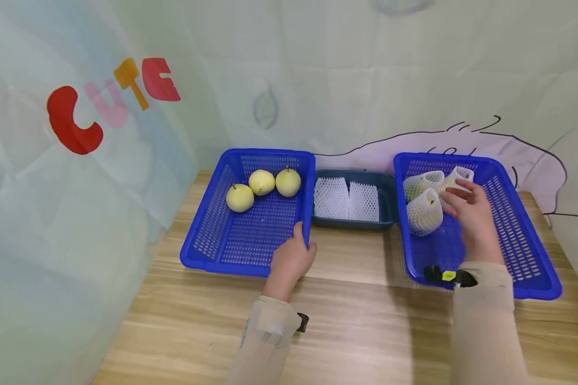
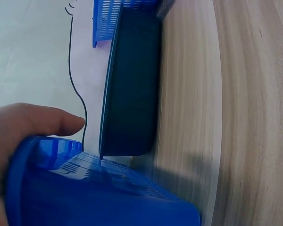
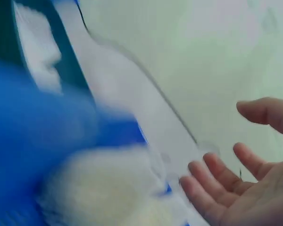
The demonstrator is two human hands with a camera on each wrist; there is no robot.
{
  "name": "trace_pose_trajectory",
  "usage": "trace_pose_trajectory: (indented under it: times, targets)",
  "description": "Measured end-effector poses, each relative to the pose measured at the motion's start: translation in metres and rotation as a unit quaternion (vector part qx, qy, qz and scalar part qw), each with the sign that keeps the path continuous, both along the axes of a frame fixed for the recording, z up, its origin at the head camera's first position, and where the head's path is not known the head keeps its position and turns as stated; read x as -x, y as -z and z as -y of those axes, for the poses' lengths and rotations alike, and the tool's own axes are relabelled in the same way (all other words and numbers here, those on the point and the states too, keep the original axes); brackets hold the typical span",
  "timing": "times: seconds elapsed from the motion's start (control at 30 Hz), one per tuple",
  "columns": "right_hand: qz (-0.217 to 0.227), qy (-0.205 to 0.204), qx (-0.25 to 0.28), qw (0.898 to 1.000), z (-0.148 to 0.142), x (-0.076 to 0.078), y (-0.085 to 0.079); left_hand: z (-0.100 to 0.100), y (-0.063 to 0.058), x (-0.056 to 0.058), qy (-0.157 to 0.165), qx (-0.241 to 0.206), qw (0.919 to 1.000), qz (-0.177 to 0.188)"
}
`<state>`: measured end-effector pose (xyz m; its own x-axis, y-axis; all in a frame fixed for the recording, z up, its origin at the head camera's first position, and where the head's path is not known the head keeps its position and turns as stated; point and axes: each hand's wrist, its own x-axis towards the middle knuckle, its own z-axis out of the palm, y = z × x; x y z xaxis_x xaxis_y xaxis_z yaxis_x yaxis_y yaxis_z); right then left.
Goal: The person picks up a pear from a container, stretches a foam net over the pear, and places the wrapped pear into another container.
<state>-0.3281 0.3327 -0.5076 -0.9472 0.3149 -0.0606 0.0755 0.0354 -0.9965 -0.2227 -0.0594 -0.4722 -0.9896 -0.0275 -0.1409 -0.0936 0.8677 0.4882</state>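
While the L hand (image 1: 291, 262) grips the rim of the L blue basket (image 1: 257, 240) near its front R corner, the R hand (image 1: 476, 219) is above the R blue basket (image 1: 517, 251), w/ fingers loosely apart and holding nothing. Three net-wrapped fruits (image 1: 425, 215) lie in this basket, near that hand; 3 bare fruits (image 1: 261, 183) lie in the other. Btwn both baskets, a dark tray (image 1: 387, 195) contains 2 white foam nets (image 1: 331, 199).

I see a tray (image 1: 388, 200) on the table (image 1: 356, 321), two nets (image 1: 331, 199) in it. At its nine o'clock, a basket (image 1: 270, 235) holds three fruits (image 1: 261, 183); at three o'clock, another basket (image 1: 515, 230) holds three netted fruits (image 1: 425, 213).
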Motion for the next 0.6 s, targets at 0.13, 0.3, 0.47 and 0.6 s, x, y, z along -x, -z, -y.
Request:
trace_pose_trajectory:
  times: [0.13,0.3,0.47,0.6]
  targets:
    - [0.038,-0.035,-0.110,0.993,0.092,-0.054,-0.046,0.001,0.001,0.000,0.001,-0.011,0.9999,-0.007]
    - [0.072,-0.117,-0.299,0.944,0.131,-0.078,-0.054,-0.003,-0.001,0.001,0.004,-0.018,0.9996,-0.021]
    - [0.047,-0.125,-0.340,0.931,0.126,-0.079,-0.048,-0.005,-0.001,0.004,0.002,-0.021,0.9993,-0.031]
    - [0.037,-0.132,-0.326,0.936,0.123,-0.080,-0.048,-0.004,0.001,0.006,0.006,-0.017,0.9994,-0.029]
